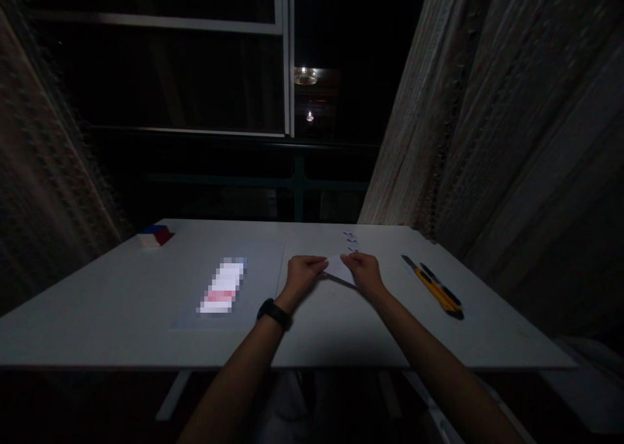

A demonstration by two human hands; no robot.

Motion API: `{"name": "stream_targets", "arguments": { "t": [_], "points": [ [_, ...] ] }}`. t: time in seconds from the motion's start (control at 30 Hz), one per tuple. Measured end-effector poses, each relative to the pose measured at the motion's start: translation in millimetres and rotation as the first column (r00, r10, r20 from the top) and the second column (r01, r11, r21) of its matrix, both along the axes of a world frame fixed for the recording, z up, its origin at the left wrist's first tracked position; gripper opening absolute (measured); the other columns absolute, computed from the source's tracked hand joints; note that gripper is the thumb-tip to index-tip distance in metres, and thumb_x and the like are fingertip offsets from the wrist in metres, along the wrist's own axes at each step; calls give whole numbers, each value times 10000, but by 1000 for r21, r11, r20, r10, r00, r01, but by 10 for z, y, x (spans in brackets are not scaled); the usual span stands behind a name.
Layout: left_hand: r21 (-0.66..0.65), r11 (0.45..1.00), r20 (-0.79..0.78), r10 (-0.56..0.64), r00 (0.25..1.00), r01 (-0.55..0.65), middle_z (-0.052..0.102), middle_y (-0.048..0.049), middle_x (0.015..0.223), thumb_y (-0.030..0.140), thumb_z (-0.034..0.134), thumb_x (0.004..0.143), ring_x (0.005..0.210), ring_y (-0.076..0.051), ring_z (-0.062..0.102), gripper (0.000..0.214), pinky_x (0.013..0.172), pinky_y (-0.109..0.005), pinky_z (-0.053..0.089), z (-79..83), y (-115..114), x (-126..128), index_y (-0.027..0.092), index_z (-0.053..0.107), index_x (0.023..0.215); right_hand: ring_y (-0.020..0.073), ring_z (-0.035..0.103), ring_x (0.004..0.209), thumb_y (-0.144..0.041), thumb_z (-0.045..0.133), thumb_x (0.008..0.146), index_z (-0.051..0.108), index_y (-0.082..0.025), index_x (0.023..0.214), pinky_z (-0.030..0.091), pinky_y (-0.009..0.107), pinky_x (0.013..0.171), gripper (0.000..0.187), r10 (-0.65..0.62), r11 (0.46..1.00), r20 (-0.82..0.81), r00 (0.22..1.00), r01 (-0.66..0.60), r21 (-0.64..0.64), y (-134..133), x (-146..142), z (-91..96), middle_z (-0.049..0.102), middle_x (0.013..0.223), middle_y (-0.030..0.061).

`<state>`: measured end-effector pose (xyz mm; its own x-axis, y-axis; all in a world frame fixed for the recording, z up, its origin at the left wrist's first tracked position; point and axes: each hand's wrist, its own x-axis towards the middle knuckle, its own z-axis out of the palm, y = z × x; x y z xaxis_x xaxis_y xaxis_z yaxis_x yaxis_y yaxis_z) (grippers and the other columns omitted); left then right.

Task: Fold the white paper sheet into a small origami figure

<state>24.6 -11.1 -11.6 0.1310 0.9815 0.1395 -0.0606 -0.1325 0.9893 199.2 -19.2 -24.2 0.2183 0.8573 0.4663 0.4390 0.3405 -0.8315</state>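
Observation:
A small piece of white paper [340, 270] is held up just above the white table [322, 330]. My left hand [303, 276] pinches its left edge between thumb and fingers, and a black watch sits on that wrist. On the opposite side, my right hand [366, 274] grips the paper's right edge, also with a pinch. Just beyond the right hand are several small dark blue marks or pieces [350, 241]; the dim light hides which they are.
To the left, a pixelated bright rectangle [223, 287] lies on a large pale sheet [266, 268]. A coloured cube [155, 236] stands at the far left. A yellow-and-black utility knife [433, 289] and a dark pen [440, 283] lie at right. Curtains [404, 106] hang beyond the table.

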Motion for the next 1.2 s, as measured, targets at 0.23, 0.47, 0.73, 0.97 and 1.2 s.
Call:
{"name": "stream_targets", "arguments": {
  "t": [0.23,0.47,0.73,0.97,1.2],
  "points": [
    [70,995,-72,80,994,-75,702,-93,743,268,723,618,613,-173,640,208,600,-275,513,-39,18,-5,135,722,779,124,433,493,-486,633,647,598,-171,535,309,250,485,337,55,996,-57,997,-58,-65,-14,-49,21,486,476,-22],
    [73,997,-49,-31,998,35,701,-105,783,282,733,606,651,-187,640,293,614,-295,518,19,-18,-9,115,715,846,132,467,481,-480,711,546,636,-161,562,334,261,477,329,142,970,-253,957,-185,-156,-71,-70,100,548,493,-11],
    [-154,964,136,-198,971,219,669,-96,701,302,782,525,611,-172,621,394,572,-286,525,86,-79,-26,60,693,822,123,451,434,-431,767,453,624,-157,484,313,262,446,311,181,932,-467,866,-302,-200,-111,-70,159,537,440,-13],
    [-68,989,-50,-133,990,129,621,-52,570,342,736,548,522,-128,539,268,480,-229,413,34,-41,-32,87,676,607,100,407,430,-430,739,489,615,-151,468,284,250,437,306,240,926,-337,910,-319,-201,-107,-58,130,504,419,-19],
    [5,989,-143,-144,979,146,630,-50,579,327,712,573,549,-123,523,238,518,-227,386,117,-88,-55,100,697,646,77,354,415,-380,752,450,578,-150,421,253,244,440,290,233,917,-286,930,-308,-254,-124,-58,126,455,378,-40]
  ]
}}
